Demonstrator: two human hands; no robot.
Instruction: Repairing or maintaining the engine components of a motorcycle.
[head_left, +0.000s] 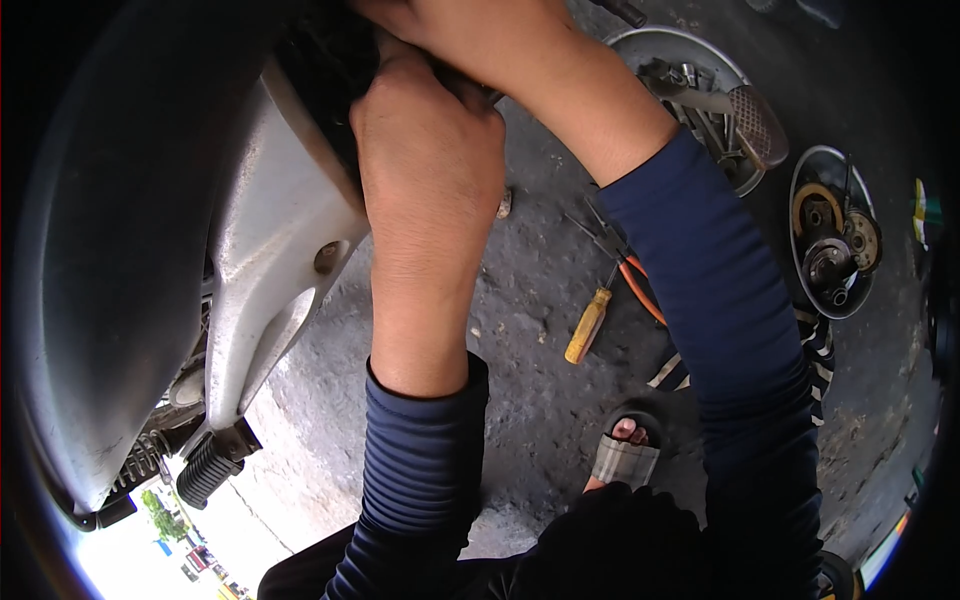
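My left hand (425, 150) is curled at the dark recess (320, 70) beside the pale body panel (270, 200) of a two-wheeler on the left; whatever it grips is hidden. My right hand (470, 35) reaches over it from the right at the top, its fingers out of sight behind the left hand and the frame edge. Part of a dark bar shows just under my right hand. The long dark seat (120, 220) runs along the far left.
A metal tray (740, 70) of tools and an oval tray (832, 160) of round parts lie right. Pliers with orange handles (645, 290), a yellow-handled screwdriver (587, 325) and striped cloth (668, 372) lie on the grey floor (530, 420), near my sandalled foot (625, 460).
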